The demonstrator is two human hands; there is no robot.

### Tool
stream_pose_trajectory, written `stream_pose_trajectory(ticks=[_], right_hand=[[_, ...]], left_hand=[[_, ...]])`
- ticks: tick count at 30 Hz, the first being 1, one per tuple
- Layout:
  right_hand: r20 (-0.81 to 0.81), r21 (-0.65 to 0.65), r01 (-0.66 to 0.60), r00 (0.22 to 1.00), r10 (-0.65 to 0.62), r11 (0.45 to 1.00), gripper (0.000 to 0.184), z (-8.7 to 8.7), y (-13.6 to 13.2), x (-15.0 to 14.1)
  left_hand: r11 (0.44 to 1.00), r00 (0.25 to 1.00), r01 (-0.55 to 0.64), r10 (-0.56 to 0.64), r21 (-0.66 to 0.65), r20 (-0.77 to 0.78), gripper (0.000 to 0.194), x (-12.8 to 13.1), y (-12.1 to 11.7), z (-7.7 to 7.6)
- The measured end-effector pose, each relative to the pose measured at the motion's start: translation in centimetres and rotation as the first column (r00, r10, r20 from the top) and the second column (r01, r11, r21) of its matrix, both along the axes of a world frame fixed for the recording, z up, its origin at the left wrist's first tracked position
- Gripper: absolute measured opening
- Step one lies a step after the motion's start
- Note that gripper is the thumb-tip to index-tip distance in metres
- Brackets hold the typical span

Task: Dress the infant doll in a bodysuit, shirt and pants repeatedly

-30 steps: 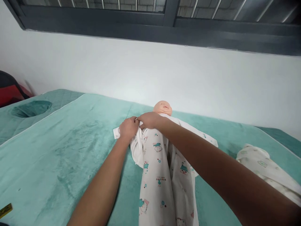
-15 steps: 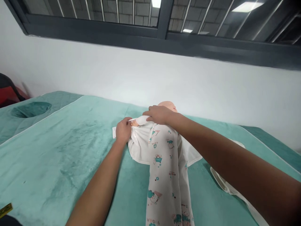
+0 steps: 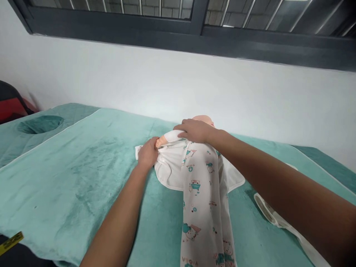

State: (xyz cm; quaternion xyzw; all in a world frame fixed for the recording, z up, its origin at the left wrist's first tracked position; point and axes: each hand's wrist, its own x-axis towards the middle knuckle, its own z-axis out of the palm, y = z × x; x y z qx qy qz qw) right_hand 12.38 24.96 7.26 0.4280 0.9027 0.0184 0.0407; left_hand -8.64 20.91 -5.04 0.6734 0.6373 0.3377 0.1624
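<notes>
A baby doll (image 3: 204, 118) lies on the bed with its head toward the wall, partly covered by a white printed garment (image 3: 196, 193). The doll's bare forearm (image 3: 161, 141) shows beyond a white sleeve (image 3: 174, 136). My left hand (image 3: 148, 152) is closed at the doll's hand, gripping white cloth of the garment; a cloth end pokes out on its far left. My right hand (image 3: 194, 129) lies over the doll's shoulder, fingers curled on the white sleeve. It hides the doll's upper chest and part of the head.
A teal plush cover (image 3: 91, 178) spreads over the bed, with a round hole (image 3: 40, 124) at the left. White cloth (image 3: 275, 217) lies at the right, partly under my right forearm. A yellow strip (image 3: 11, 243) is at the lower left. Wall and barred window stand behind.
More of the doll's forearm shows between my hands. The white cloth edge that stretched from my left hand has dropped below the arm. The view has shifted slightly.
</notes>
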Motion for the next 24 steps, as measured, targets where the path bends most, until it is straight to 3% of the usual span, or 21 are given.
stream_pose_trajectory(ticks=[5, 11, 17, 24], right_hand=[[-0.110, -0.029, 0.021, 0.994, -0.024, 0.999, 0.036, -1.9, 0.1, -0.6], [-0.103, -0.055, 0.015, 0.994, -0.021, 0.998, 0.036, -4.0, 0.3, -2.2], [-0.072, -0.044, -0.048, 0.996, 0.045, 0.998, 0.036, -4.8, 0.4, -3.5], [-0.061, -0.178, -0.078, 0.996, 0.069, 0.981, 0.030, -5.7, 1.3, -5.8]], left_hand=[[0.994, 0.987, 0.007, 0.011, 0.107, -0.163, 0.040, 0.0, 0.1, 0.1], [0.990, 0.951, -0.070, 0.103, 0.119, -0.291, 0.023, -0.6, 0.1, -0.1], [0.991, 0.947, -0.035, 0.074, 0.130, -0.313, 0.017, -0.8, 0.2, -0.3], [0.988, 0.937, 0.024, 0.031, 0.151, -0.349, 0.019, -1.0, 0.4, -0.5]])
